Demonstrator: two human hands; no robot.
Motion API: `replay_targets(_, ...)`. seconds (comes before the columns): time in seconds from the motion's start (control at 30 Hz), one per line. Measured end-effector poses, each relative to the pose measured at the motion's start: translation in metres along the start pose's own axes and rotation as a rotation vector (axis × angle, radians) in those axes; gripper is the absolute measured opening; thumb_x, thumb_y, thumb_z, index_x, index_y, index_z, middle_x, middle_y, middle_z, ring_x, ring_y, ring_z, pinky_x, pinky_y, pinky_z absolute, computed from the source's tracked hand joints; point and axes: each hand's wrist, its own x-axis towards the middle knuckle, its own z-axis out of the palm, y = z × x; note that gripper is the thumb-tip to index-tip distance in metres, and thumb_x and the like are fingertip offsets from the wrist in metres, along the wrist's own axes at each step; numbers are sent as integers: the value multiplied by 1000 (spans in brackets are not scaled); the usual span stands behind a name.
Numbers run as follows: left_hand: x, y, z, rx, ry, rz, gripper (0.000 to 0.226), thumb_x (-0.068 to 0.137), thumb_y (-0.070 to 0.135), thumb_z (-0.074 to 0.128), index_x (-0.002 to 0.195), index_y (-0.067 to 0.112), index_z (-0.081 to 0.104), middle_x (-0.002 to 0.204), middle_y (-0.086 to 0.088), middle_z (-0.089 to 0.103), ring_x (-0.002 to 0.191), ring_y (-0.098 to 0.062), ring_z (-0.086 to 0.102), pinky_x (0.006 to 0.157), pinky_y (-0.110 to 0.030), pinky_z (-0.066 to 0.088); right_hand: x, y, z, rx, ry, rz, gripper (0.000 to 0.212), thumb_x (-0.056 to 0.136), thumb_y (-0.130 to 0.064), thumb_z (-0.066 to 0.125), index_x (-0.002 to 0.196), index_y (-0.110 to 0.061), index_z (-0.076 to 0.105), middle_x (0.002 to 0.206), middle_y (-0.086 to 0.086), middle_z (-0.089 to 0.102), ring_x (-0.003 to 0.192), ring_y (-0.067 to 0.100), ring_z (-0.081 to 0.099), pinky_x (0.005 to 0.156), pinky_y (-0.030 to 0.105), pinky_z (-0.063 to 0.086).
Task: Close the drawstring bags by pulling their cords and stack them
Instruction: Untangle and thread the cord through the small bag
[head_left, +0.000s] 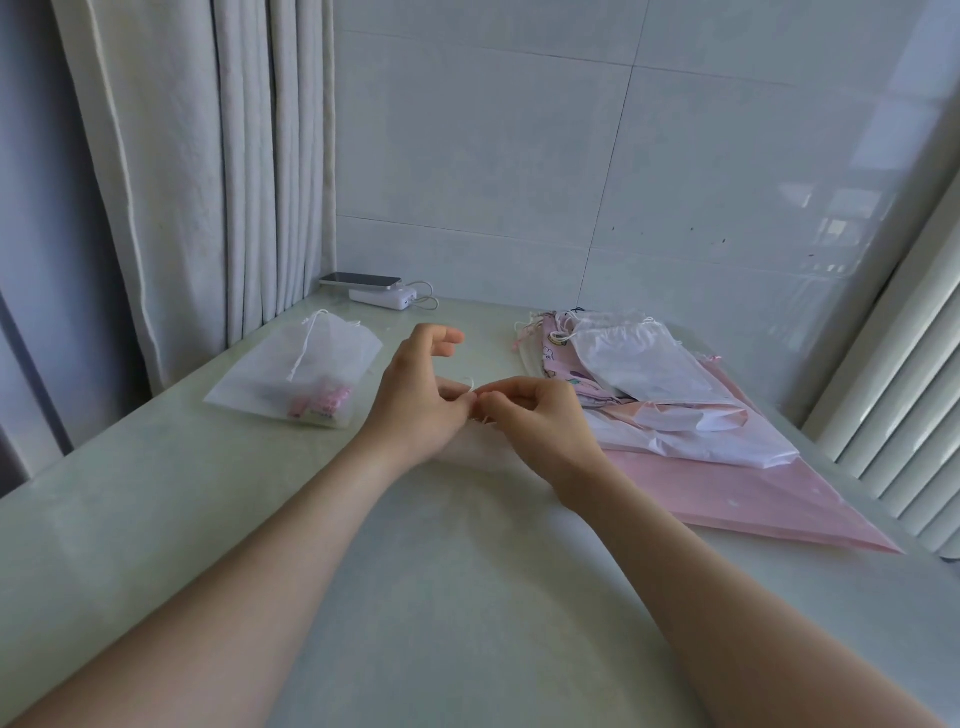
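A small white drawstring bag (480, 453) lies on the table in front of me, mostly hidden under my hands. My left hand (418, 395) pinches its thin white cord (470, 383) between thumb and forefinger. My right hand (537, 418) pinches the bag's mouth right beside it, fingertips almost touching the left. At the left lies a closed translucent white bag (296, 382) with pink items inside and its cord trailing over it. A pile of white and pink drawstring bags (649, 374) lies at the right.
A phone (361, 281) rests on a white power bank (384, 299) with a cable at the table's back edge. Curtains hang at the left, a tiled wall stands behind, and a white radiator (898, 395) is at the right. The pale table (415, 597) extends toward me.
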Motion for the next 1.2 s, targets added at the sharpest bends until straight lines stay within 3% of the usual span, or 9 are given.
replay_targets(0.2,-1,5,3,-76,39,60,59,86,3,80,132,24,51,132,-3,52,80,-11,78,85,-33,61,3,1,1,253,89,182,17,87,-23,77,85,-7,82,82,11,78,66,15,65,66,28,50)
replay_targets(0.33,-3,13,5,-143,17,72,61,85,2,79,133,27,51,131,1,52,85,-12,77,77,-31,63,9,6,1,357,55,279,40,79,-45,83,86,-6,82,92,13,79,79,23,68,87,43,58)
replay_targets(0.47,-5,16,7,-138,-34,71,69,82,0,82,135,29,49,132,1,51,81,-16,77,83,-43,64,9,2,-1,274,19,257,43,83,-54,78,74,-11,78,74,7,67,69,19,61,71,33,46)
replay_targets(0.53,-5,16,6,-138,-50,68,71,82,0,82,137,29,48,131,1,51,80,-16,77,85,-46,63,8,3,-1,241,12,216,43,85,-50,76,80,-8,80,70,3,64,68,19,56,70,33,43)
replay_targets(0.67,-7,17,5,-145,-73,39,74,82,5,85,139,31,46,132,1,50,80,-16,78,89,-47,62,7,1,-4,231,65,139,17,93,-27,73,89,-14,83,78,3,75,75,14,62,76,30,49)
replay_targets(0.8,-8,18,4,-181,-108,-34,77,81,6,88,139,32,44,132,2,51,83,-15,78,89,-45,62,11,1,-2,237,137,121,17,95,-28,69,85,-22,82,79,10,69,76,21,60,76,37,47)
replay_targets(0.97,-7,18,6,-133,-80,-138,54,79,12,88,120,24,54,119,5,59,86,-10,76,81,-31,59,11,-5,1,289,168,156,35,100,-33,63,67,-22,67,76,8,57,75,23,51,75,39,41)
replay_targets(1.1,-3,10,4,28,-125,-249,2,84,25,80,85,27,80,87,8,78,91,-11,74,75,-28,51,9,-8,2,300,190,143,38,103,-36,60,78,-7,55,77,8,51,77,22,44,75,37,36)
replay_targets(1.2,-3,14,4,8,-137,-273,17,89,25,69,77,23,82,78,7,77,86,-12,70,75,-27,50,5,-9,4,246,186,47,46,105,-33,60,81,5,49,74,6,35,71,25,30,65,32,28)
